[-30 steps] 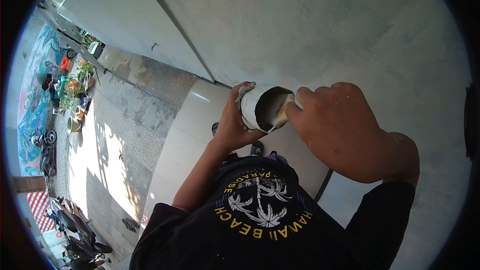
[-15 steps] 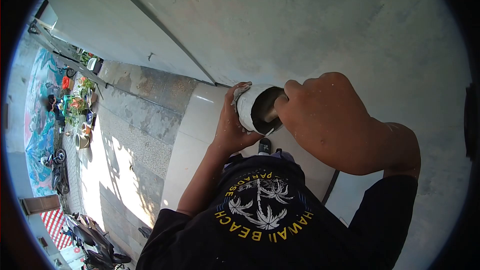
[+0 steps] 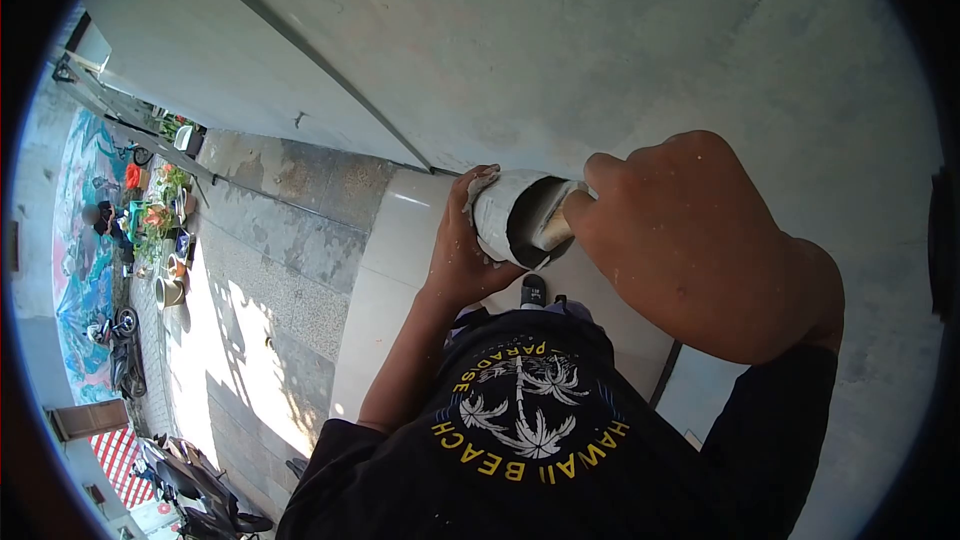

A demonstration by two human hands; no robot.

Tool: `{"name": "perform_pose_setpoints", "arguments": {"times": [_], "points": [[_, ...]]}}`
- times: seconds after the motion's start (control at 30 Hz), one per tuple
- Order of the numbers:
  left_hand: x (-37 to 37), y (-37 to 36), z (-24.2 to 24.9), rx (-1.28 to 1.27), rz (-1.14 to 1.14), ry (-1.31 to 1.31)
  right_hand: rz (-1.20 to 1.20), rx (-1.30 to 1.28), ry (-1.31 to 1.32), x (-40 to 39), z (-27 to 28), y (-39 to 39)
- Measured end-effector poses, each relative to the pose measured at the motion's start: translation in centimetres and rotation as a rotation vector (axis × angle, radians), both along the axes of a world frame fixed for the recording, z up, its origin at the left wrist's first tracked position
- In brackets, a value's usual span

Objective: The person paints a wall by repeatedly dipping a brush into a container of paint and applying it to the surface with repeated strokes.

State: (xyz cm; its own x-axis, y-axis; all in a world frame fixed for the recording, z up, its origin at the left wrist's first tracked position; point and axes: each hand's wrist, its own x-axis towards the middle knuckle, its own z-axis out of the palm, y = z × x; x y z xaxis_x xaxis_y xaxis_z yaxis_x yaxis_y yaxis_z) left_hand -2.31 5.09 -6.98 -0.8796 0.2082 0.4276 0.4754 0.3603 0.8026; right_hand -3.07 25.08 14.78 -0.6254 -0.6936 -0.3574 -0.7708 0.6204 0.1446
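A white-coated round container (image 3: 494, 208) is tilted with its dark opening toward the right. My left hand (image 3: 462, 245) wraps round its outer side from the left, with whitish material on the fingers. My right hand (image 3: 650, 210) is closed on the handle of a tool (image 3: 553, 225), which reaches into the container's mouth. White material shows on the tool's upper part; its far end is hidden inside the container.
A grey wall (image 3: 700, 40) rises beyond my hands. Pale floor tiles (image 3: 385, 270) lie below. To the left are paving, potted plants (image 3: 160, 220), parked motorcycles (image 3: 195, 490) and a person (image 3: 108, 222) near a painted wall (image 3: 80, 270).
My right hand has moved slightly right and out of the container, so more of the tool shows at the opening. My left hand still holds the container in nearly the same place.
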Motion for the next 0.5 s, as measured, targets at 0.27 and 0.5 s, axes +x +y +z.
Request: {"name": "perform_pose_setpoints", "arguments": {"times": [0.27,0.5], "points": [[-0.4,0.4,0.7,-0.063,-0.005,0.042,0.029,0.075,-0.064,-1.3,-0.7,-0.6],[-1.2,0.2,0.0,0.062,-0.051,-0.023,-0.044,-0.010,0.049,-1.4,1.6,0.7]]}}
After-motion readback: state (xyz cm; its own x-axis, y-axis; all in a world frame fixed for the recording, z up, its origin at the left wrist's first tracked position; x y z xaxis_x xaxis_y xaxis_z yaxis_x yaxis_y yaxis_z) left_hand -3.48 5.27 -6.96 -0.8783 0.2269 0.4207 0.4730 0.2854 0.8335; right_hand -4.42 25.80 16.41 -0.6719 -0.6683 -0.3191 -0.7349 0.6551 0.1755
